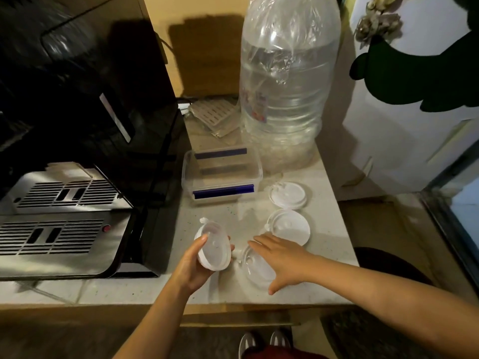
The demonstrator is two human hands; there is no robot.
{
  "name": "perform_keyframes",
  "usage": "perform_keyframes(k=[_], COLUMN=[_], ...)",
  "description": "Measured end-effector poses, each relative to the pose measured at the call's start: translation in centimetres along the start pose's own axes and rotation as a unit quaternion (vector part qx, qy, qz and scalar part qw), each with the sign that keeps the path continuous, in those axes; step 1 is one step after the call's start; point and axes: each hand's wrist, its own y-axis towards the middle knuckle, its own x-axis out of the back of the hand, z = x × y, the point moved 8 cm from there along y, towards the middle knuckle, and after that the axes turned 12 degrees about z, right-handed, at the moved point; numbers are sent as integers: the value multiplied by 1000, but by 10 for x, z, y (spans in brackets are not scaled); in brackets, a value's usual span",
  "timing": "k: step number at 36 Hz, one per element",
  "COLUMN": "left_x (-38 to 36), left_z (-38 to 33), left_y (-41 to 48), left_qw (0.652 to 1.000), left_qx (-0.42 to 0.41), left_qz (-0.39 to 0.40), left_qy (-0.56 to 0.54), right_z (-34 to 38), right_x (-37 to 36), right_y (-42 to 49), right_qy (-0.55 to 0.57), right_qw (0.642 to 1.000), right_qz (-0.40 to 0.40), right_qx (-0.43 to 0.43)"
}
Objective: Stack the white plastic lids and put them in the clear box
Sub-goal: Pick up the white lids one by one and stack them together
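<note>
My left hand [190,268] holds a white plastic lid [213,248] tilted up off the counter, thumb and fingers around its rim. My right hand [282,260] lies flat with fingers spread over a second white lid [255,268] on the counter, partly hiding it. Two more white lids lie further back on the right: one [291,229] just beyond my right fingers, another [287,195] behind it. The clear box [189,174], with blue clips on its near and far sides, stands open behind the lids.
A big clear water bottle [285,86] stands behind the box. A black coffee machine [90,125] with a metal drip tray [57,237] fills the left side. The counter's front edge [233,304] runs below my hands. A white fridge [401,125] is on the right.
</note>
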Motion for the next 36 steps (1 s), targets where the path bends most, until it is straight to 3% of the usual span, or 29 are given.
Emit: perform_keyframes(k=[7, 23, 31, 36], left_x=[-1, -7, -36, -59], left_z=[3, -7, -22, -33], left_y=[0, -4, -1, 2], left_qw=[1000, 999, 997, 990], left_qx=[4, -29, -59, -96], left_qz=[5, 7, 47, 96], left_qy=[-13, -42, -33, -31], right_z=[2, -3, 11, 25], right_x=[-4, 30, 80, 88], right_y=[5, -15, -32, -28], right_qy=[-9, 105, 218, 271], right_qw=[1000, 991, 954, 935], right_qz=[-13, -80, -200, -217], right_qx=[-5, -7, 53, 78])
